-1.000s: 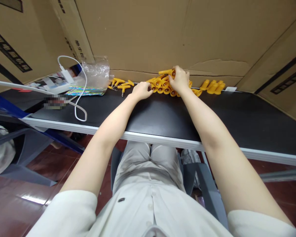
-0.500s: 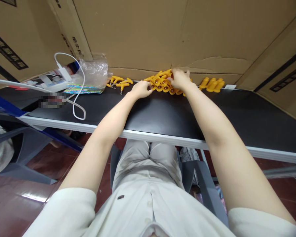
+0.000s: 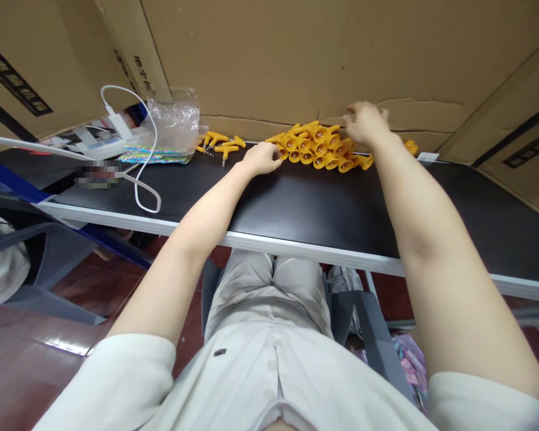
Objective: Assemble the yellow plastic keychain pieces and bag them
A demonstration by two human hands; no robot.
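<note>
Right hand (image 3: pixel 367 124) shifts right along stacked yellow cones (image 3: pixel 320 148) (likely light, stiff; grip mid-barrel), fingers parted; left hand (image 3: pixel 261 158) curled, pinch unclear.

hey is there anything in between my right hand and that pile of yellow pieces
Nothing visible: your right hand is by the right end of the pile of yellow pieces. Your left hand is at the opposite end. Whatever lies behind your right wrist is hidden.

Workshop, likely: black-topped bench (image 3: pixel 305 206), cardboard walls (image 3: pixel 260 60), stacked yellow parts (image 3: pixel 320 147), tiled floor (image 3: pixel 31 359).
</note>
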